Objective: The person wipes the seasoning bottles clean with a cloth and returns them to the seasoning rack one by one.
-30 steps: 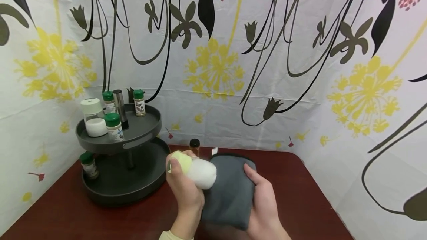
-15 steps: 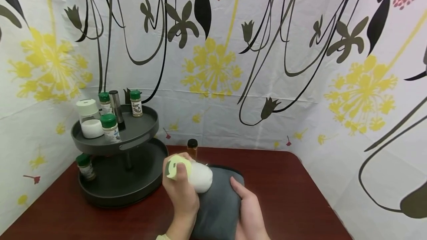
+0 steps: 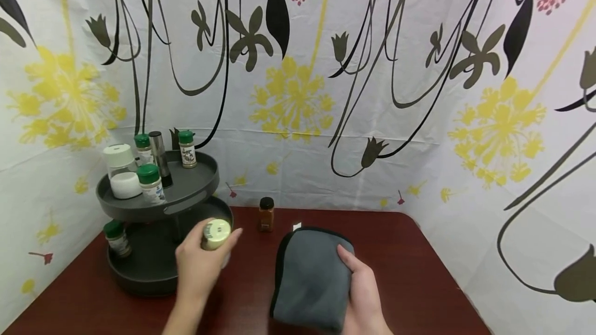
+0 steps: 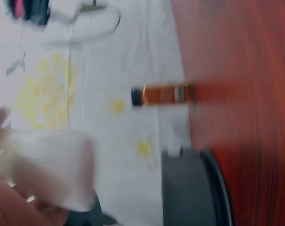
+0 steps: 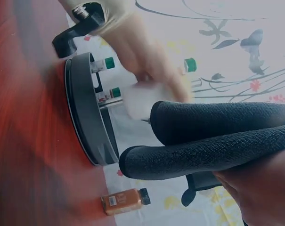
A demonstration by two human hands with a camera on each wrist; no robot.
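My left hand (image 3: 193,268) grips a white jar with a pale yellow-green lid (image 3: 216,234), held lid up in front of the two-tier turntable (image 3: 149,268). Motion blurs the jar (image 4: 52,165) in the left wrist view, and fingers cover part of it. My right hand (image 3: 365,293) holds a folded grey cloth (image 3: 312,278) with black edging, its thumb on the front face. The right wrist view shows the cloth's thick folded layers (image 5: 203,155) side-on. A gap of tabletop lies between jar and cloth in the head view.
The turntable's upper tier (image 3: 191,200) carries several green-capped shakers, a clear jar of white contents (image 3: 122,172) and a metal cylinder (image 3: 160,159). One green-capped shaker (image 3: 117,239) stands on the lower tier. Behind the hands stands an orange-brown spice bottle (image 3: 266,216) on the dark red table (image 3: 400,262).
My left hand has carried the jar off the cloth, leftward toward the turntable, tipping it from sideways to lid up. The spice bottle and the cloth's face are uncovered. The right hand keeps its hold.
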